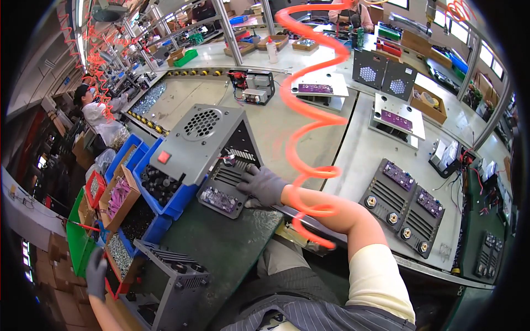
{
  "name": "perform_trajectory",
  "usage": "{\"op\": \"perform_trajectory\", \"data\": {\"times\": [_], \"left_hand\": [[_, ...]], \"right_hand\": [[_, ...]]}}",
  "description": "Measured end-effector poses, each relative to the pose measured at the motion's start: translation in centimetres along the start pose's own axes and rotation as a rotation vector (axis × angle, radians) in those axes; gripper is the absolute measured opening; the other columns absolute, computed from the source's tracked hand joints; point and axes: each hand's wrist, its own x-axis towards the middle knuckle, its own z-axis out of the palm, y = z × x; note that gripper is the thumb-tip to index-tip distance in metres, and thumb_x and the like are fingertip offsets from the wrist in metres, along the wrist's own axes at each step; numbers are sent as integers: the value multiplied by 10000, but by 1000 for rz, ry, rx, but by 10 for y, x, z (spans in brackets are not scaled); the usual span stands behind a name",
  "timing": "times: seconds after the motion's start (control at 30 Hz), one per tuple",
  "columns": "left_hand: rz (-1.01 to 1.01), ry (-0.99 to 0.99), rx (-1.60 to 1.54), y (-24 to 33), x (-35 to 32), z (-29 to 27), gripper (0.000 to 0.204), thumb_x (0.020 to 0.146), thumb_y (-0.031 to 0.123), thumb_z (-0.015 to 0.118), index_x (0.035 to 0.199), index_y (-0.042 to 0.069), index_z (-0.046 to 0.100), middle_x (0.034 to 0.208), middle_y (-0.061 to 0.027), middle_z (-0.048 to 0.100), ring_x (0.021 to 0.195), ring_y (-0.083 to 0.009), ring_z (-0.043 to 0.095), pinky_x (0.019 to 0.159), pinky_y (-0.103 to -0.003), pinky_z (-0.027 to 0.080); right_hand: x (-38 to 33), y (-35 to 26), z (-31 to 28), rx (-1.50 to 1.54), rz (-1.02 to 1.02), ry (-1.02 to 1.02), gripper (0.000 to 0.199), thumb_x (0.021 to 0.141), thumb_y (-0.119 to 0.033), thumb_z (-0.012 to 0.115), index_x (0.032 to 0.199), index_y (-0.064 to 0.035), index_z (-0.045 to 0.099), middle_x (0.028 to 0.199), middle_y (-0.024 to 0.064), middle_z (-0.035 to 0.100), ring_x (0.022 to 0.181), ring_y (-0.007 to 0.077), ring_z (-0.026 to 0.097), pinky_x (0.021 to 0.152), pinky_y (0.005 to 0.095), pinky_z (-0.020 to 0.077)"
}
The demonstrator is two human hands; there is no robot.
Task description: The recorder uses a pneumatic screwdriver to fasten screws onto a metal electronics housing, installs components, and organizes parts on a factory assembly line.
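My right hand (264,186), in a grey glove, lies over the right edge of a dark slotted panel (227,179), its fingers curled onto the face. A small circuit board (220,198) sits at the panel's near end. The panel joins a grey metal housing (193,138) with a round vent and a red switch (164,158). On the far left my gloved left hand (96,274) is beside a bin of small screws (118,254). Its fingers point up and look stretched out, partly turned from view, with no held thing visible.
Blue bins (179,205) of black parts and a box of pink pieces (118,196) stand left. Another dark housing (175,287) is near me. An orange coiled hose (314,116) hangs before my right arm. Two slotted panels (403,207) lie right.
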Motion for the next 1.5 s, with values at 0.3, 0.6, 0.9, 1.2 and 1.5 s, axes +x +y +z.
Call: {"op": "perform_trajectory", "data": {"times": [0.3, 0.6, 0.9, 1.2, 1.5], "left_hand": [[-153, 503, -1132, -42, -108, 104, 475, 921, 327, 498, 1324, 84, 432, 1107, -102, 591, 940, -194, 590, 821, -315, 486], [-231, 289, -894, -69, -59, 88, 389, 926, 412, 476, 1167, 109, 496, 940, -64, 564, 835, -153, 577, 733, -319, 498], [-22, -367, -323, 112, -16, 66, 763, 783, 538, 613, 1304, 12, 429, 1197, -75, 549, 1065, -195, 551, 906, -341, 446], [23, -346, -1189, 225, 71, 159, 510, 830, 202, 579, 1264, -16, 423, 1116, -142, 588, 989, -215, 619, 835, -310, 530], [115, -471, -1485, 218, 226, 283, 234, 878, 220, 568, 1081, 105, 557, 950, -4, 636, 804, -92, 607, 606, -260, 502]], "right_hand": [[-50, 34, -18, 259, 128, -89, 544, 699, -513, 680, 991, -62, 590, 1009, 162, 562, 1002, 361, 524, 808, 447, 458], [-128, 85, -63, 476, 560, -266, 529, 659, -347, 717, 1092, -75, 581, 973, 153, 621, 940, 324, 592, 831, 391, 472], [-150, 92, -57, 159, 756, -80, 452, 703, -268, 638, 1114, -88, 583, 1174, 175, 513, 1116, 331, 483, 935, 395, 423], [-157, 86, -55, 319, 800, -30, 453, 784, -332, 636, 1140, -62, 564, 1166, 169, 539, 1058, 338, 539, 897, 397, 443], [-152, 58, -45, 300, 859, 124, 615, 753, -317, 690, 1239, -57, 417, 1183, 211, 485, 1027, 373, 526, 855, 413, 449]]}}
